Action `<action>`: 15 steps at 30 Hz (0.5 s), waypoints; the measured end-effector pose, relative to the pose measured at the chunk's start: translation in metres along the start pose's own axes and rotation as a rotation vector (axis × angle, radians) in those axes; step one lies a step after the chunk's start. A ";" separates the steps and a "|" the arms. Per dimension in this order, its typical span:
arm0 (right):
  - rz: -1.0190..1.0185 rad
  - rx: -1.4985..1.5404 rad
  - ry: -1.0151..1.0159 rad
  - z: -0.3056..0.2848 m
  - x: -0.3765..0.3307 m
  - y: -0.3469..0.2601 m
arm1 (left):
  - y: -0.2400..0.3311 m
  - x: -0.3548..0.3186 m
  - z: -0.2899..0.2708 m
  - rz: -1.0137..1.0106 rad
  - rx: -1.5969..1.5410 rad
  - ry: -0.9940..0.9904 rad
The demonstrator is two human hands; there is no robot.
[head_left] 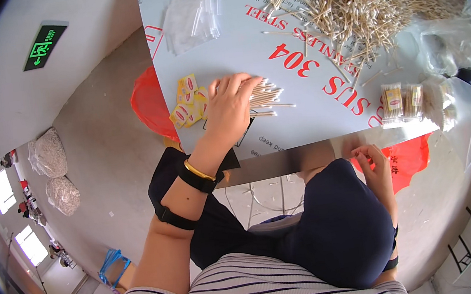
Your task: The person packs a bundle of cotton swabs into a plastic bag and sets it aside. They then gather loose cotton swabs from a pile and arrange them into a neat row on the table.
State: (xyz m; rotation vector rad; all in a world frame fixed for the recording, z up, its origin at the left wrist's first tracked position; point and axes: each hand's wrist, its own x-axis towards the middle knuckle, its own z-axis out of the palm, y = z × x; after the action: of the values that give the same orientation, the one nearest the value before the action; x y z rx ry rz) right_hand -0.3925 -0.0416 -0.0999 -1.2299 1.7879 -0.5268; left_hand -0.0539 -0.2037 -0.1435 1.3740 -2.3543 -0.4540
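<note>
My left hand [229, 108] is on the metal-sheeted table [202, 69], its fingers curled over a small bundle of cotton swabs [264, 95]. The white tips point out to the right from under the palm, and a couple of swabs lie slightly apart. Beside that hand, to the left, several yellow printed paper cards [188, 103] overlap each other. My right hand [375, 170] hangs off the table's near edge by my right knee. Its fingers are loosely bent and apart, with nothing visible in them.
A big heap of loose cotton swabs [347, 4] covers the far right. Clear plastic bags [193, 20] lie at the far left. Packed swab bundles [393, 103] stand near the right edge. Red bags [151, 104] hang by the table, and filled sacks [51, 155] sit on the floor.
</note>
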 end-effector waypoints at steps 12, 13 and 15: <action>-0.086 -0.012 0.291 -0.092 -0.056 -0.052 | 0.014 -0.031 -0.001 0.072 0.077 0.001; -0.126 0.003 0.347 -0.102 -0.068 -0.060 | 0.014 -0.031 -0.003 0.079 0.091 0.049; -0.216 -0.003 0.447 -0.120 -0.096 -0.081 | 0.014 -0.031 -0.011 0.092 0.100 0.112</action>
State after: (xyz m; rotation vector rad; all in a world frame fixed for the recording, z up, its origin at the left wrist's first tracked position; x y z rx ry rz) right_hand -0.4385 -0.0049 0.0633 -1.3949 2.0274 -0.9860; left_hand -0.0455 -0.1710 -0.1319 1.2923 -2.3646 -0.2301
